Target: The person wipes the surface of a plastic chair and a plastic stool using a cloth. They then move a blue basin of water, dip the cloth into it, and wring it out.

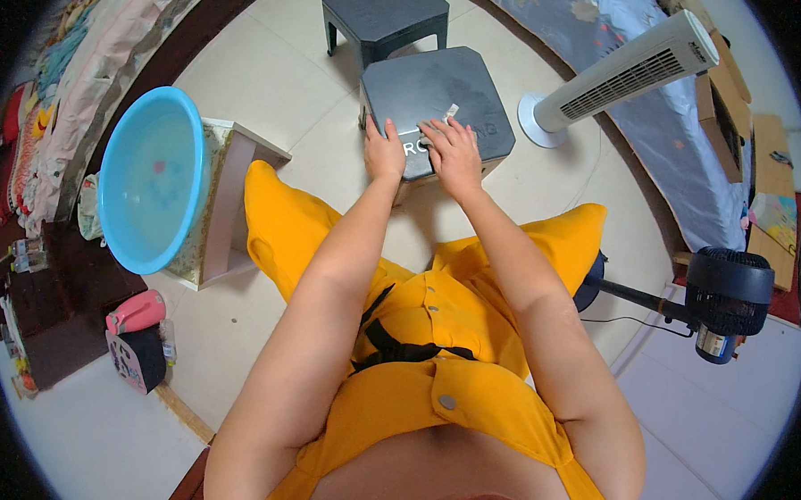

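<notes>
Between my knees stands a dark grey plastic stool (441,84) with cut corners and white lettering on its top. My left hand (383,152) grips its near left edge, fingers and thumb spread over the rim. On the stool's top, my right hand (455,155) lies palm down over a small pale cloth (452,111). Bits of the cloth show beyond and beside the fingers; the rest is hidden under them. Parts of the top look wet or smeared.
A second dark stool (384,11) stands just beyond. At left, a blue basin (190,227) of cloudy water rests on a small cabinet (232,196). A white tower fan (616,78) stands at right, with a dark pedestal fan (727,291) nearer me. A pink flask (136,312) is at lower left.
</notes>
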Motion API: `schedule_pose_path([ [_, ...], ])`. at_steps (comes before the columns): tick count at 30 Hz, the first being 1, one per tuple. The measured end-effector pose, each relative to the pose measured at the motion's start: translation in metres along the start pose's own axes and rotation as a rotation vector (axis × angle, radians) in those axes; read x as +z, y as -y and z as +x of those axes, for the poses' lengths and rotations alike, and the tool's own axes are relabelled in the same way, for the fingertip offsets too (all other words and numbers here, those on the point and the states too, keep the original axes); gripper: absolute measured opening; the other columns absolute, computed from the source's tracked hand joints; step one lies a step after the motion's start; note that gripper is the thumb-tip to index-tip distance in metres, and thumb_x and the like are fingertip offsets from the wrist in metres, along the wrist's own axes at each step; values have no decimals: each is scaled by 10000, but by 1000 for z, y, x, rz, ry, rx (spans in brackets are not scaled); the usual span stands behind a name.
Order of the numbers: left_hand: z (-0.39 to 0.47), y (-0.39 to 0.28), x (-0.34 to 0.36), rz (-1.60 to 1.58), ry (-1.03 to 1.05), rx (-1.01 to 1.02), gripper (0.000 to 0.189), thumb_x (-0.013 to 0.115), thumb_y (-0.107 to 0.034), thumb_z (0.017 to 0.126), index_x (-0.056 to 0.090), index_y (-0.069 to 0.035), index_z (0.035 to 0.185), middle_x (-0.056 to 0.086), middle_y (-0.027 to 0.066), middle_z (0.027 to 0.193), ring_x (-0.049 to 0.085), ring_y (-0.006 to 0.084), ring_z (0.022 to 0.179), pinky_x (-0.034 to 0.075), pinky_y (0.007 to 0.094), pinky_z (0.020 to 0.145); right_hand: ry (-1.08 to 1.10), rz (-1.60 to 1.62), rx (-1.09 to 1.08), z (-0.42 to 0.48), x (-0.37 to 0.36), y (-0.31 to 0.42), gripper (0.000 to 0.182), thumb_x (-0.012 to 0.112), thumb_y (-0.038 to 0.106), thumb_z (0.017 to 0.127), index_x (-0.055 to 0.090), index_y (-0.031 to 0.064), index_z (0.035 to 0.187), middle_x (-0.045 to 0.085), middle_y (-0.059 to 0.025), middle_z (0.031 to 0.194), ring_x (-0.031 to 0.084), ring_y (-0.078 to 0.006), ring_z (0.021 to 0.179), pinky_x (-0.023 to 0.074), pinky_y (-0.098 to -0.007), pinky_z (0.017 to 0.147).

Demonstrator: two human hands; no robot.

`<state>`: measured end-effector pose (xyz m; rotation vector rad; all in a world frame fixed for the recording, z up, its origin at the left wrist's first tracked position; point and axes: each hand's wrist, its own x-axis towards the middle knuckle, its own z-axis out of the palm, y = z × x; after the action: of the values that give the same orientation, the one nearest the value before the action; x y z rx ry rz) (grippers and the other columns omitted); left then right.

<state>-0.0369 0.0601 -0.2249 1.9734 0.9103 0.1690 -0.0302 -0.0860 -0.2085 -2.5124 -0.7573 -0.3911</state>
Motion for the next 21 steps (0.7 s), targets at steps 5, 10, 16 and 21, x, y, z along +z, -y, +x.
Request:
schedule_pose_path([
  [5,1,3,-2,-9,-4,12,607,390,-459,974,364,-76,1443,523,259,1310,522,432,1173,414,471,994,-17,27,33,2,-1,8,367,611,225,871,618,222,1238,568,-43,1302,453,-305,1278,322,-542,1077],
  [10,2,6,4,-119,34,39,619,412,-422,980,325,-38,1458,443,265,1401,443,438,1264,361,454,1056,-45,18,37,-1,3,12,330,594,262,891,638,206,1213,585,-42,1280,464,-307,1269,326,-539,1068],
  [16,25,40,18,-513,87,184,562,292,-352,1040,216,-61,1515,251,211,1544,275,353,1412,239,388,1148,8,72,-39,1,16,46,366,635,200,853,630,199,1219,581,-27,1280,464,-303,1268,333,-546,1066],
  [21,15,34,12,-829,283,30,585,231,-441,1050,123,-157,1550,201,137,1574,272,289,1411,249,383,1142,43,37,-65,4,15,44,399,641,200,840,622,207,1239,568,-27,1299,456,-318,1273,332,-555,1065],
])
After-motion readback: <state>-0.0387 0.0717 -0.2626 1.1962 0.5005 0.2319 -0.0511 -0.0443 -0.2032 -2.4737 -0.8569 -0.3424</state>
